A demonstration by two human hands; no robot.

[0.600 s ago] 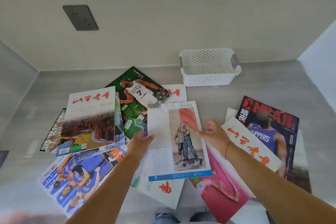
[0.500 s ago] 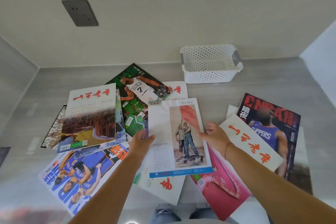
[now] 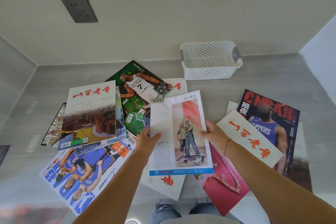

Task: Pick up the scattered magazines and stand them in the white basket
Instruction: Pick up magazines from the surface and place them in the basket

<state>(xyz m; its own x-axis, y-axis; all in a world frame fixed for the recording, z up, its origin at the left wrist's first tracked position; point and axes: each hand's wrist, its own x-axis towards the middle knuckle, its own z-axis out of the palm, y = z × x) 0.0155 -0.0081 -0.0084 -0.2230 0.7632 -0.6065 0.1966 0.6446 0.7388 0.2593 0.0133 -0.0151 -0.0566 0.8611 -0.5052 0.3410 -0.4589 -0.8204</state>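
Gripping one magazine (image 3: 180, 132) by its side edges, the left hand (image 3: 146, 140) and right hand (image 3: 214, 135) hold it, apparently lifted slightly, over other magazines scattered on a grey surface (image 3: 272, 82). Both hands are closed on it. Beyond, near the wall, sits the white basket (image 3: 209, 72), holding nothing.

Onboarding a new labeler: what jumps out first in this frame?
The spread of overlapping magazines across the grey counter, with loud basketball covers at the left, the middle back and the far right. In the centre, the left hand and the right hand grip the side edges of one white magazine with a painting of two figures. The white basket sits empty at the back right, near the wall.
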